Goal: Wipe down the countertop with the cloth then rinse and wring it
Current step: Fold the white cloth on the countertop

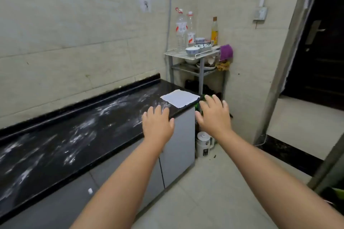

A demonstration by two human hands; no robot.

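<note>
We find both hands empty, fingers spread: left hand (157,123) over the near edge of the countertop (55,147), right hand (214,115) just off its right end. Cloth (180,98) lies flat at the far right corner, untouched. White powder streaks run leftwards. Recommend: grab cloth w/ one hand, bunch it, wipe far-to-near in overlapping passes.

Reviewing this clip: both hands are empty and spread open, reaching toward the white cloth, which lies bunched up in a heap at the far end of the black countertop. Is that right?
Not quite. The head view shows the white cloth lying spread flat as a square, not bunched in a heap. The rest holds: it lies at the far end of the black countertop, and the left hand and right hand are empty and spread open, reaching toward it.
</note>
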